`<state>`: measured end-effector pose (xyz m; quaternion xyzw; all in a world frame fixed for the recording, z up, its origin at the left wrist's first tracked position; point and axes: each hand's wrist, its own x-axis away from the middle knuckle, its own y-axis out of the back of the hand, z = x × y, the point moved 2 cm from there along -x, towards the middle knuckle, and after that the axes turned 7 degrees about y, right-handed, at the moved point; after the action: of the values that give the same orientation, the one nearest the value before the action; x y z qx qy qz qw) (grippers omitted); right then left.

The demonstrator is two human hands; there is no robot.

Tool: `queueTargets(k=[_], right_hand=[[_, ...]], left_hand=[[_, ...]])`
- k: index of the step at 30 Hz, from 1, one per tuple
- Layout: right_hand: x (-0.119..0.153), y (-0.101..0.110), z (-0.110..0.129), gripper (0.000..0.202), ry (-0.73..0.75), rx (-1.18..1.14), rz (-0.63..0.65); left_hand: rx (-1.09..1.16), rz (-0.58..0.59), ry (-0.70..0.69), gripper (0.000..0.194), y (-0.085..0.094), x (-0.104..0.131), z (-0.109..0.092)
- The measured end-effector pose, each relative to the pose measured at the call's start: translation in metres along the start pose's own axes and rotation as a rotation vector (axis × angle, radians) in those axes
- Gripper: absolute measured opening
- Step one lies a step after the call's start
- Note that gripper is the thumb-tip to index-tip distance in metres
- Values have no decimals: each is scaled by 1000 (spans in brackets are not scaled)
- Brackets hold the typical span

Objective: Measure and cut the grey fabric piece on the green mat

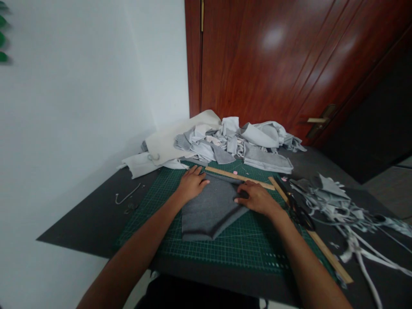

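A piece of dark grey cloth (212, 201) lies on the green cutting mat (231, 253), its lower right edge running slantwise. My left hand (193, 183) rests at the cloth's upper left corner, fingers stretched out and lying flat. At the right side of the cloth, my right hand (257, 198) has its fingers and thumb curled round the edge. The fabric between them is dark and partly hidden. Just beyond both hands, a wooden ruler (238, 176) lies across the mat along the cloth's far edge.
Grey and white fabric pieces (222, 141) are heaped at the back, before a wooden door (257, 64). To the right lie black-handled scissors (301, 214), a second wooden ruler (331, 257) and cloth scraps (334, 197). A white wall (80, 107) borders the table's left.
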<state>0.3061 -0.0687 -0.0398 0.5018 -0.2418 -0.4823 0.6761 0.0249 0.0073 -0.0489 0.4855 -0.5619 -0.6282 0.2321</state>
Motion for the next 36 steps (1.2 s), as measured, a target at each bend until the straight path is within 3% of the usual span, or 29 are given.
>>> queueTargets(k=[3, 6, 10, 14, 18, 25, 30, 36], right_hand=[[-4, -8, 2, 51, 101, -55, 0], [-3, -15, -9, 61, -23, -46, 32], [-3, -15, -25, 49, -158, -5, -55], [-6, -14, -31, 29, -130, -40, -139], [-9, -14, -30, 4, -70, -96, -216], [-10, -3, -28, 22, -52, -241, -500], [-12, -1, -21, 28, -119, -333, -699], [-9, 4, -13, 31, -158, -393, -779]], left_hand=[[-1, -72, -69, 31, 6, 1, -7], [70, -74, -158, 24, 8, 3, -15], [198, 54, -234, 28, 6, 4, -19], [186, 179, -172, 81, 4, 4, -13], [183, 215, -121, 82, 8, 2, -6], [220, 219, -113, 93, 9, 4, -14], [379, 101, 93, 74, 1, 6, -24], [515, -42, 215, 23, 1, 7, -20]])
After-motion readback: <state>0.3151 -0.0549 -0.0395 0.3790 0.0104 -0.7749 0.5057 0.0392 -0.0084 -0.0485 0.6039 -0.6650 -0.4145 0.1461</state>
